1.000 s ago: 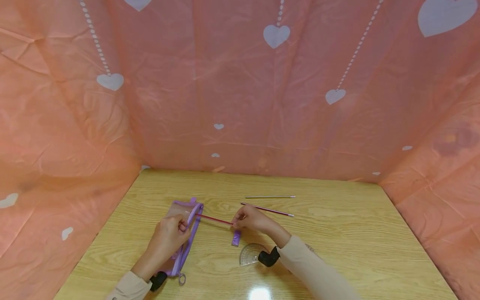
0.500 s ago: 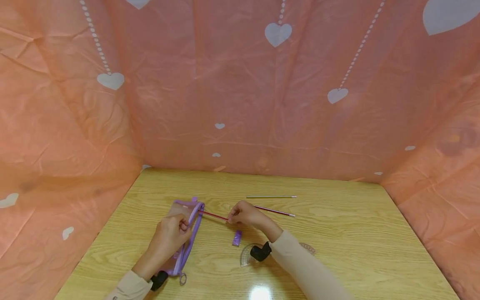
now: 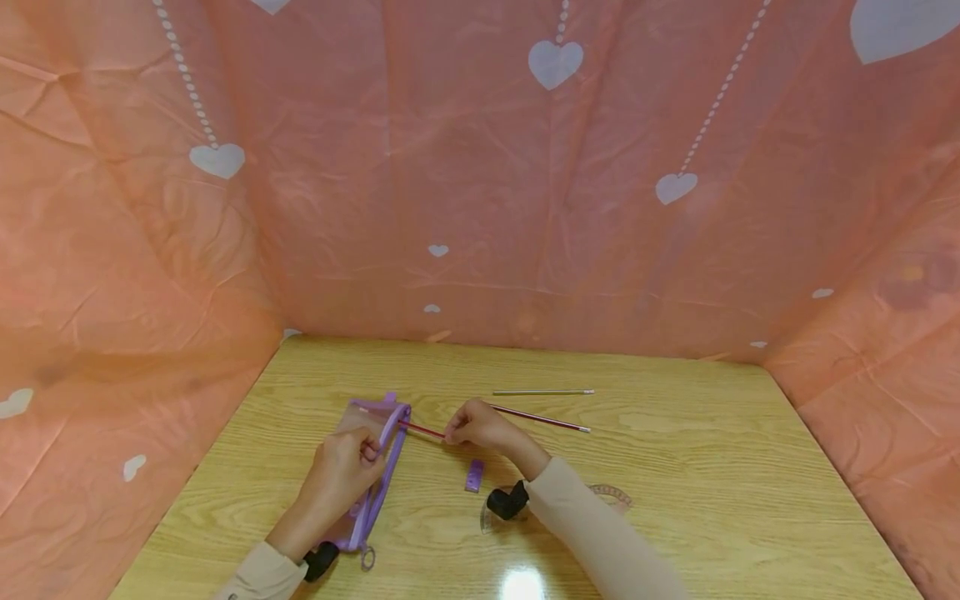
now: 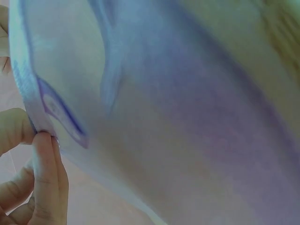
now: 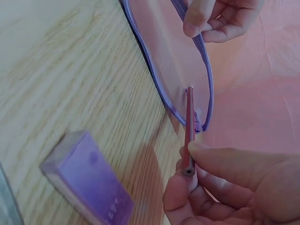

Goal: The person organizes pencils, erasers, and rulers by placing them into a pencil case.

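A sheer purple zip pencil case (image 3: 358, 414) lies at the left of the table, its mouth spread apart in the right wrist view. My left hand (image 3: 343, 467) pinches the upper edge of that mouth between thumb and fingers. My right hand (image 3: 489, 433) pinches a red pencil (image 3: 422, 430) near one end. The pencil's far end, with a pale tip (image 5: 190, 88), points into the mouth of the case. Below my right hand, apart from it, a purple block like an eraser (image 3: 474, 476) rests on the table.
Behind my right hand lie a gold pencil (image 3: 543, 392) and a dark red pencil (image 3: 542, 417). A clear protractor (image 3: 486, 518) is mostly covered by the right wrist camera, and another clear curved piece (image 3: 615, 494) shows beyond the sleeve. Pink curtains with hearts enclose the table (image 3: 712, 467).
My right hand has moved left and slightly away from me, sliding the red pencil farther into the pencil case. My left hand has stayed at the edge of the case.
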### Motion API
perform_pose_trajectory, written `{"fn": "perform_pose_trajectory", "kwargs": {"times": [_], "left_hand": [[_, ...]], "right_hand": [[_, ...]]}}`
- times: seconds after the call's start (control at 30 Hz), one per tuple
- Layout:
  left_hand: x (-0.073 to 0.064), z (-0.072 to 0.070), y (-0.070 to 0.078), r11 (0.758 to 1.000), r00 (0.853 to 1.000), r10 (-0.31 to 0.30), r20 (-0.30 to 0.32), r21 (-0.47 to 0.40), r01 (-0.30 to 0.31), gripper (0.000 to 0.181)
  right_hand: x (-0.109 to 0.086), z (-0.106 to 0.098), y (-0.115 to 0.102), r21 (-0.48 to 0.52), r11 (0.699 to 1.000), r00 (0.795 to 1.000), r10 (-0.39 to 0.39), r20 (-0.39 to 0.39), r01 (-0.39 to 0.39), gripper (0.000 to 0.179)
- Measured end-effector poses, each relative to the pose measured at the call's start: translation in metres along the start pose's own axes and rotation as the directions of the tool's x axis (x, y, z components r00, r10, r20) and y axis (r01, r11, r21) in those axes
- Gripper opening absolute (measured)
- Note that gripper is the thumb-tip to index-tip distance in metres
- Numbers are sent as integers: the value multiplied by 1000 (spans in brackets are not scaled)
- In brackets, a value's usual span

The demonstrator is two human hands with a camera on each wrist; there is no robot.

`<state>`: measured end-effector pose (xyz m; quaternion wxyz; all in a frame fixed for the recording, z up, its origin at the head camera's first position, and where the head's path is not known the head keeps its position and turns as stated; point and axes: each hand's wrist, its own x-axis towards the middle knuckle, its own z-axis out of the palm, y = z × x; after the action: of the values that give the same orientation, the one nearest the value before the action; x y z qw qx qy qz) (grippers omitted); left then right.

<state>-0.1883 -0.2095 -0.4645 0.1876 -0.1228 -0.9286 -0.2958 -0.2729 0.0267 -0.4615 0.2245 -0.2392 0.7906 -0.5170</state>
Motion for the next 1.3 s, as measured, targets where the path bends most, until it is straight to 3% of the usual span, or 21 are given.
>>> {"fn": "perform_pose_trajectory", "kwargs": {"times": [0.2,0.47,0.9,1.3], "left_hand": [[1,1,2,1000,1000,12,-20,6,-12,26],[1,4,3,1000,1000,6,10,-18,-6,24],[2,6,3,1000,1000,9,-17,-19,-9,24],[3,5,3,999,1000,-6,20,-31,7,15]], "right_hand": [[8,8,-2,-8,1000,999,12,-39,-12,11],[14,17,-3,-35,998,991,49,-124,-54,7],[20,28,-3,61,996,989,74,-128,-67,7],[20,35,-4,173,983,990,76,-116,-55,9]]}}
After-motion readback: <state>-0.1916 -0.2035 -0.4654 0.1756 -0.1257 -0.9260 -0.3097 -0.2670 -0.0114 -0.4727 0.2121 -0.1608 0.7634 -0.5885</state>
